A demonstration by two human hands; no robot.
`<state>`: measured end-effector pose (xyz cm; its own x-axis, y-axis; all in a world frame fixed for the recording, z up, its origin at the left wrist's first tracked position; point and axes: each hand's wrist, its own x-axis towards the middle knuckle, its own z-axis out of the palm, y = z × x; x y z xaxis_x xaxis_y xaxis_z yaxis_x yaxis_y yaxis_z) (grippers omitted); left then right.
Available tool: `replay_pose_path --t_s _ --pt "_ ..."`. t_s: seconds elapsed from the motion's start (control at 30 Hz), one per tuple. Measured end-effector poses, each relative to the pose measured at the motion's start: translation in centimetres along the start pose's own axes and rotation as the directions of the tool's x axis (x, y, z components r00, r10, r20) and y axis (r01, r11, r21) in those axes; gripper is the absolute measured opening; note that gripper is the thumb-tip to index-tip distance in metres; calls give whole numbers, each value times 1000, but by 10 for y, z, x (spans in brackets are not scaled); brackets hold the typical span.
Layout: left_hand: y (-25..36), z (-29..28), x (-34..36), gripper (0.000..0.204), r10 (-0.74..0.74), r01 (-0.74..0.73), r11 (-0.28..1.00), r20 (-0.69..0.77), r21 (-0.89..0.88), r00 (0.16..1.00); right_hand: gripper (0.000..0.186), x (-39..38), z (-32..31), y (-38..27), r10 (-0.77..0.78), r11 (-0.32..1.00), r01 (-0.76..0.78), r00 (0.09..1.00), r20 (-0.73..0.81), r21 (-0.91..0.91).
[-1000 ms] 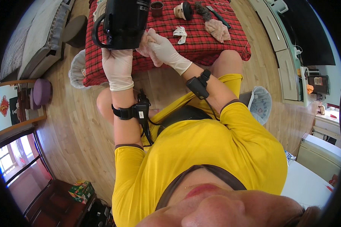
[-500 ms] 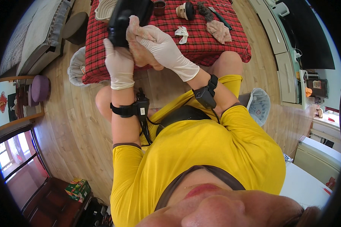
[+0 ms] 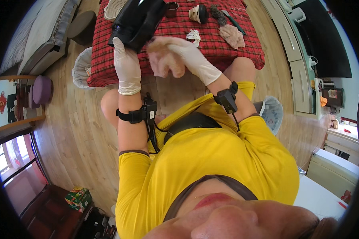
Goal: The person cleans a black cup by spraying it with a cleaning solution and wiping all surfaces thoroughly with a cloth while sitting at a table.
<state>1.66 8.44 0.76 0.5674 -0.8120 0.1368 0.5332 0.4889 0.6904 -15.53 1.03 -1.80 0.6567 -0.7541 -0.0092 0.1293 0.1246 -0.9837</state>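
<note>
My left hand (image 3: 127, 69), in a white glove, grips the lower end of a glossy black jug-like vessel (image 3: 139, 22) tilted over the table's near edge. Only part of that vessel is in view, as the top edge cuts it off. In my gloved right hand (image 3: 191, 59) is a crumpled pale pink cloth (image 3: 165, 63), hanging just right of the vessel and apart from it. Motion blurs the right fingertips and the top of the cloth.
A red plaid tablecloth (image 3: 163, 36) bears a white basket (image 3: 113, 11), a dark brown cup (image 3: 172, 10), a beige-and-black lid-like part (image 3: 197, 14), a crumpled white tissue (image 3: 194, 36), a grey scrubber (image 3: 217, 15), a green-handled tool (image 3: 235, 24) and another pink cloth (image 3: 231, 36). Lined bins (image 3: 81, 69) flank my legs.
My right hand has drawn the pink cloth off the black vessel, down and to the right. The left hand still holds the vessel, which has shifted slightly right.
</note>
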Motion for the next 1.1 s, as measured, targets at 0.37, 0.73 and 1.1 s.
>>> replay_pose_path --t_s 0.37,0.73,1.1 --pt "8 -13 -10 47 -120 60 922 135 383 983 31 22 24 -105 -319 942 317 948 4 106" --pt "-25 -67 6 31 -25 -73 911 231 406 973 28 51 16 -71 -524 203 866 490 697 -456" --pt "-51 -105 20 28 -128 129 992 243 11 962 24 33 13 -65 -395 98 853 506 766 -513"
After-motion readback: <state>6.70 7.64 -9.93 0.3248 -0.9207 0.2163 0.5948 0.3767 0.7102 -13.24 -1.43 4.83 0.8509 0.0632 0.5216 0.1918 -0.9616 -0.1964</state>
